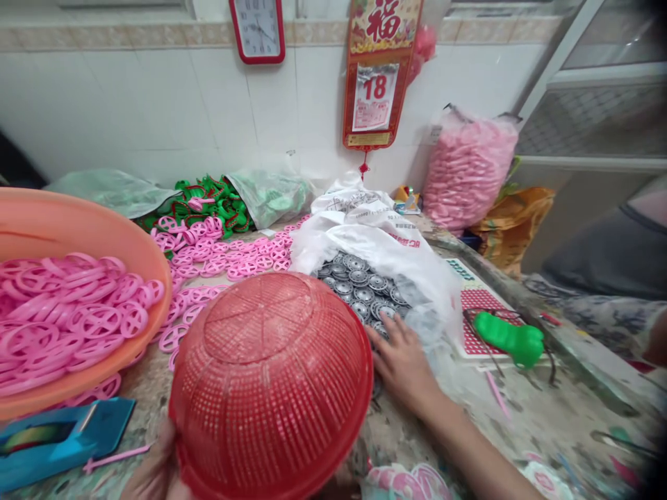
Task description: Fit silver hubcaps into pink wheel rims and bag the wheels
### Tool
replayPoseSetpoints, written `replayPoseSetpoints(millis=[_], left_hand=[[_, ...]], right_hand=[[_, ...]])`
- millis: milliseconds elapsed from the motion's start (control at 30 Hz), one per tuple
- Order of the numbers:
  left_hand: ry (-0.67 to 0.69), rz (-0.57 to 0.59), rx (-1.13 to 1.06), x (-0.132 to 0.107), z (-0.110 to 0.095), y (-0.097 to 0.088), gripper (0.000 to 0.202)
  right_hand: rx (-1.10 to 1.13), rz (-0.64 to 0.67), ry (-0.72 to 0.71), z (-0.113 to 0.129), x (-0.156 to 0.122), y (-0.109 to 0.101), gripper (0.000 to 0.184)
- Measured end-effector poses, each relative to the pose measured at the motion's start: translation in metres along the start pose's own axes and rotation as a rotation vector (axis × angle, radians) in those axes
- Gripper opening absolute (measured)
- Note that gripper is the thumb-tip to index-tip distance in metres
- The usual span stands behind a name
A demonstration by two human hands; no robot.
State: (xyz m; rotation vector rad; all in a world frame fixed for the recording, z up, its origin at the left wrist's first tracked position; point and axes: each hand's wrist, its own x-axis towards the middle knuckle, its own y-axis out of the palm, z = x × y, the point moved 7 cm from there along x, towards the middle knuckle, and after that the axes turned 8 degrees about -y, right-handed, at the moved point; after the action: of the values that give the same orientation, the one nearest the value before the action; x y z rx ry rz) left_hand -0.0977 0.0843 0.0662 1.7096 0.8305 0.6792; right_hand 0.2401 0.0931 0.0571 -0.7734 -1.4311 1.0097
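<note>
The right hand [401, 364] lies open, fingers spread, with its fingertips at the near edge of a heap of silver metal wheel caps [359, 292] in the mouth of a white plastic sack [359, 229]. The left hand [156, 465] sits low at the near left, mostly hidden, curled under the rim of a red plastic colander [271, 375] and holding it tilted, base toward the far wall. Only a narrow gap separates that rim from the right hand.

Left of the colander is an orange basin [130, 229], heaped with pink plastic wheels [78, 312]. More loose pink wheels [224, 257] fill the strip between basin and sack, leaving little room there, and green plastic parts [208, 205] lie beyond them. A blue box [57, 437] sits by the near left edge, just below the basin.

To the right, the room opens up: speckled tabletop [469, 423] runs from the forearm to a raised, worn table edge [588, 354] — broken only by a green object [508, 339] on a red-dotted card [482, 305]. A sack of pink parts [469, 173] stands at the far right, beyond the table.
</note>
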Motion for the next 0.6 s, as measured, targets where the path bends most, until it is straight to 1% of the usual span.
replayPoseSetpoints(millis=[33,100,167,233,300,433,533,600], left_hand=[[0.031,0.003,-0.013,0.004,-0.007,0.007,0.044],[0.111,-0.003,-0.039,0.018,-0.024,0.021,0.044],[0.192,-0.046,-0.023,0.037,-0.043,0.028,0.045],[0.283,-0.103,0.025,0.059,-0.066,0.027,0.045],[0.359,-0.147,0.071,0.082,-0.091,0.019,0.045],[0.413,-0.262,0.101,0.132,-0.134,-0.010,0.038],[0.450,-0.371,0.093,0.167,-0.157,-0.031,0.034],[0.471,-0.418,0.090,0.188,-0.168,-0.042,0.033]], right_hand=[[-0.004,0.071,-0.013,0.010,-0.001,0.013,0.042],[0.010,0.180,0.005,0.020,-0.005,0.034,0.051],[0.029,0.226,0.033,0.022,-0.009,0.046,0.054],[0.029,0.221,0.045,0.021,-0.012,0.050,0.053],[0.017,0.197,0.040,0.020,-0.014,0.050,0.052],[-0.006,0.168,0.017,0.020,-0.016,0.048,0.053],[-0.020,0.158,-0.003,0.021,-0.016,0.050,0.054],[-0.032,0.151,-0.016,0.021,-0.016,0.051,0.054]])
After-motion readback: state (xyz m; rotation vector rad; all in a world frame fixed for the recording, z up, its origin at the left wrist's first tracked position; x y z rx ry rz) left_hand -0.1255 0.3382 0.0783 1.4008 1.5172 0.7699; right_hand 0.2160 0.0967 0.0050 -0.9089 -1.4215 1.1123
